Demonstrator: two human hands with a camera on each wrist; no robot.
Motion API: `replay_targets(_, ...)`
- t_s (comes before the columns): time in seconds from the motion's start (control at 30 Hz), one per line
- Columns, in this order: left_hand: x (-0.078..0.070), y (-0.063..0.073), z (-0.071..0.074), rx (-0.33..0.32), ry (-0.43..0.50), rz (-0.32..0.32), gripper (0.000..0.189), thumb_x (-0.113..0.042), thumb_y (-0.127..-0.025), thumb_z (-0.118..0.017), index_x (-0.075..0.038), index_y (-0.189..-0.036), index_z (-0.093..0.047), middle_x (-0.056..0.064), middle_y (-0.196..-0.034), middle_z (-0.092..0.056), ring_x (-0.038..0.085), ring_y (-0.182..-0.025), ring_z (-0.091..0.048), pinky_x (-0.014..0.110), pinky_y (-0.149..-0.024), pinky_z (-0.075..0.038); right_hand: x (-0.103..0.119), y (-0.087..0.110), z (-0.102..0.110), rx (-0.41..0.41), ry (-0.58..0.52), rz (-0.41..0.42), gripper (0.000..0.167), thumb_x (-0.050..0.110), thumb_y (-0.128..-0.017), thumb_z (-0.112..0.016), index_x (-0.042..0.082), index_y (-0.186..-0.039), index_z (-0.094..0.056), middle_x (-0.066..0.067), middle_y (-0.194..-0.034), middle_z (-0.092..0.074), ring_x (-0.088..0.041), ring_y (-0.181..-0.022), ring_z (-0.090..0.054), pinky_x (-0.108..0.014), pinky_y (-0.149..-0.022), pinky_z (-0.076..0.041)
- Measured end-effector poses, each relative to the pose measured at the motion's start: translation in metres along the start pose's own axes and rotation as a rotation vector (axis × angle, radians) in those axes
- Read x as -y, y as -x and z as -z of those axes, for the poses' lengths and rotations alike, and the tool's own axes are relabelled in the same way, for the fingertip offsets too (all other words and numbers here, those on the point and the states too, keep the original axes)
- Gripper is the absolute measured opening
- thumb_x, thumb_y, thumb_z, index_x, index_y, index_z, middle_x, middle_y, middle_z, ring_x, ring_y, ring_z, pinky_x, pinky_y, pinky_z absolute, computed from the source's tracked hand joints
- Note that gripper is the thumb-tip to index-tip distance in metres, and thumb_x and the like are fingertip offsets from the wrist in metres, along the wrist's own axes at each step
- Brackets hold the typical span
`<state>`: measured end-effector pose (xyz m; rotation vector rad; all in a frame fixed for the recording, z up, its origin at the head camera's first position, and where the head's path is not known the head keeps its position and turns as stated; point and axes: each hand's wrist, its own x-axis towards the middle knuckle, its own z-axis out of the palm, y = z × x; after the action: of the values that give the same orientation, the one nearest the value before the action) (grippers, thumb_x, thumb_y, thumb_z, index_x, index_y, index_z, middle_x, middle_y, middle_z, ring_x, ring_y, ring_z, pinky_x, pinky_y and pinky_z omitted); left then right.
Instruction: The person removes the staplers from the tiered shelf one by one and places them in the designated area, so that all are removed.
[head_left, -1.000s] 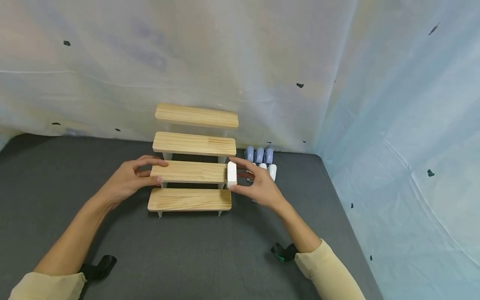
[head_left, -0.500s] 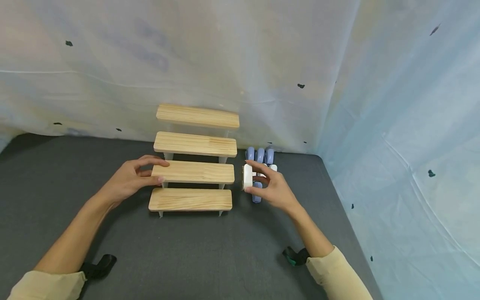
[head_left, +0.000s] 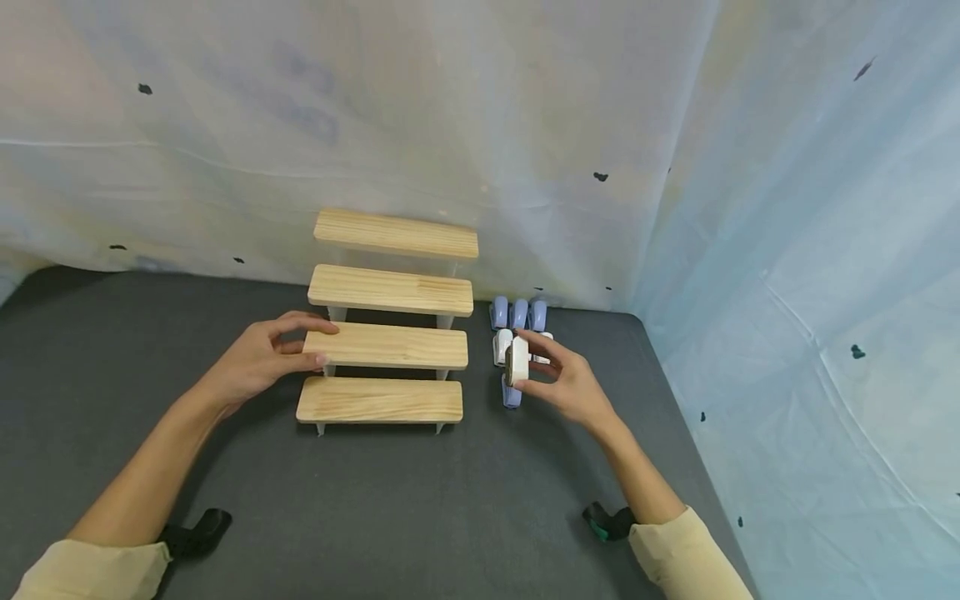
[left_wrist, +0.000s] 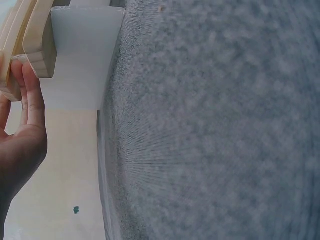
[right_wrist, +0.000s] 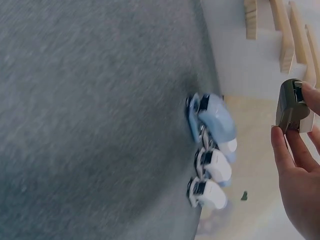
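Note:
A stepped display stand [head_left: 386,287] has wooden boards on pale supports. My left hand [head_left: 258,354] holds the left end of its second-lowest board, thumb in front and fingers behind; in the left wrist view the fingers [left_wrist: 35,100] bend at the board end. To the stand's right, my right hand [head_left: 567,381] pinches a small white stapler [head_left: 520,360] on end between thumb and fingers. Its dark underside shows in the right wrist view. Behind it are blue staplers [head_left: 518,313] and a white stapler [head_left: 503,345]; a blue stapler [head_left: 512,395] is partly hidden below it.
The dark grey tabletop [head_left: 420,508] runs back to a pale hanging sheet [head_left: 540,125], and another sheet [head_left: 825,275] closes off the right side. Black wrist mounts [head_left: 197,535] sit by both sleeves. Another white stapler [right_wrist: 209,194] stands among the group.
My right hand has carried the white stapler rightward, from the end of the second-lowest board to over the other staplers. My left hand keeps its place on the board.

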<state>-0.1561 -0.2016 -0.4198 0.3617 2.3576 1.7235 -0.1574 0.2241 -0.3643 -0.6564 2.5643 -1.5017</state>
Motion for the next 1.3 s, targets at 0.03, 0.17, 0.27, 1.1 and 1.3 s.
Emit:
replay_targets(0.03,0.000,0.000,0.000,0.000,-0.002,0.002,0.051,-0.032,-0.092,-0.073,-0.013,-0.137,-0.058,0.009,-0.151,-0.036,0.046,-0.133,-0.044,0.039,-0.097,-0.050,-0.003,0.001,0.002,-0.003,-0.009,-0.006,0.069,-0.007,-0.082,-0.078,-0.003,-0.144,-0.048,-0.023,-0.135,-0.054,-0.036,-0.124,-0.053,-0.049,-0.104,-0.046)
replay_targets(0.17,0.001,0.000,-0.001,0.002,0.005,0.004,0.051,-0.031,-0.092,-0.074,-0.012,-0.136,-0.058,0.009,-0.151,-0.036,0.044,-0.131,-0.047,0.035,-0.094,-0.052,-0.032,0.004,0.008,-0.021,-0.036,-0.004,0.071,-0.004,-0.081,-0.079,0.002,-0.145,-0.049,-0.016,-0.138,-0.053,-0.031,-0.126,-0.052,-0.046,-0.104,-0.046)
replay_targets(0.27,0.001,0.000,-0.002,0.004,0.008,0.004,0.051,-0.031,-0.092,-0.074,-0.012,-0.136,-0.058,0.010,-0.151,-0.035,0.044,-0.131,-0.047,0.029,-0.090,-0.053,-0.050,0.007,0.013,-0.035,-0.030,-0.005,0.071,-0.002,-0.081,-0.081,0.006,-0.145,-0.050,-0.011,-0.140,-0.053,-0.027,-0.125,-0.053,-0.044,-0.103,-0.047)
replay_targets(1.1,0.003,-0.003,-0.005,-0.008,0.024,0.001,0.053,-0.030,-0.091,-0.076,-0.010,-0.136,-0.058,0.012,-0.149,-0.036,0.044,-0.127,-0.050,0.026,-0.086,-0.054,-0.091,0.019,0.018,-0.034,0.006,-0.133,0.073,-0.001,-0.080,-0.082,0.005,-0.144,-0.049,-0.016,-0.143,-0.051,-0.031,-0.130,-0.051,-0.033,-0.099,-0.050)
replay_targets(1.3,0.005,-0.004,-0.004,-0.013,0.011,-0.012,0.051,-0.030,-0.091,-0.075,-0.011,-0.136,-0.058,0.010,-0.148,-0.037,0.042,-0.126,-0.052,0.031,-0.089,-0.053,-0.103,0.017,0.014,-0.030,0.002,-0.138,0.072,0.000,-0.079,-0.083,0.005,-0.143,-0.051,-0.016,-0.138,-0.054,-0.031,-0.127,-0.053,-0.033,-0.099,-0.051)
